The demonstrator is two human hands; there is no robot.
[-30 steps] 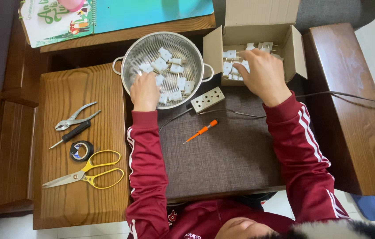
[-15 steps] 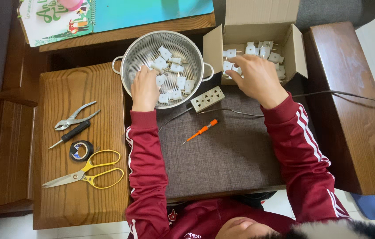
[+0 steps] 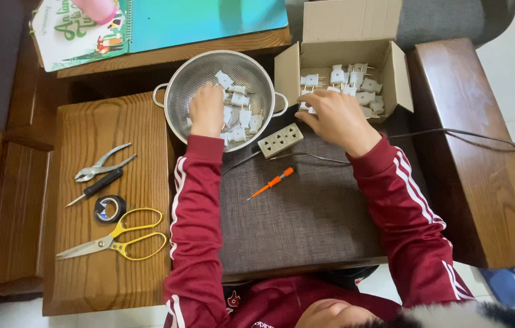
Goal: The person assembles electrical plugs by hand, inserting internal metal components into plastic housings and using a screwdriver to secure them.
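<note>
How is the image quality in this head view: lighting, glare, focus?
Head view: soft, even daylight and sharp focus throughout; faint shine on the metal colander and the dark wooden armrest; left hand and right hand unblurred, casting only weak shadows.

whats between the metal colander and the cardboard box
In the head view, nothing sits between the colander and box; only dark surface. The socket strip lies just below that gap.

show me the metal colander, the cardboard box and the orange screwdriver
metal colander (image 3: 180, 91): head view, bare left inner wall
cardboard box (image 3: 345, 51): head view, back inner wall
orange screwdriver (image 3: 277, 180): head view, orange handle
</note>
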